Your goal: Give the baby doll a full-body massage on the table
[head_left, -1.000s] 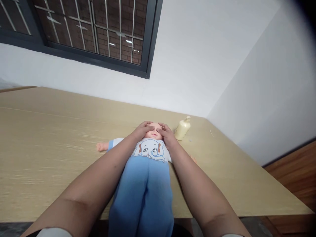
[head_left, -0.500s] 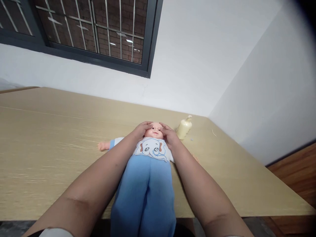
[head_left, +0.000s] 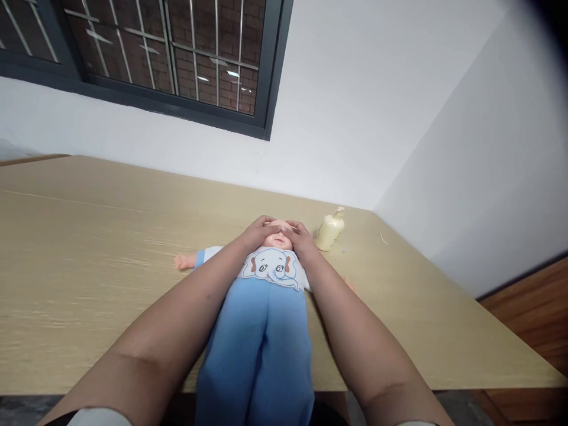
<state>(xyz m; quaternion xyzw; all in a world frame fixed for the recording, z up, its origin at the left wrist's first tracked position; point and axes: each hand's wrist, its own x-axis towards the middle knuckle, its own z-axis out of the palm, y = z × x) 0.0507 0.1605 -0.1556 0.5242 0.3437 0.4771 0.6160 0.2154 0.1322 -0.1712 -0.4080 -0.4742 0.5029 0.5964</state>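
A baby doll [head_left: 273, 265] lies on its back on the table, dressed in a white top with an elephant picture and blue trousers. Its legs reach over the near edge. My left hand [head_left: 261, 232] curls round one side of the doll's head, the thumb lying across the face. Round the other side is my right hand [head_left: 300, 236], its thumb also over the face. Together the thumbs hide the doll's eyes, while its mouth shows below. One doll arm stretches out to the left; the other is mostly hidden behind my right forearm.
Right of the doll's head stands a cream pump bottle [head_left: 330, 231], close to my right hand. A tiny pale bit [head_left: 344, 251] and a thin strand [head_left: 383, 238] lie on the wooden table [head_left: 110, 225]. Behind it are a white wall and a barred window [head_left: 177, 59].
Both thumbs have moved inward over the doll's face and now cover its eyes, which showed before. The hands have drawn closer together. The doll and bottle stay practically in place.
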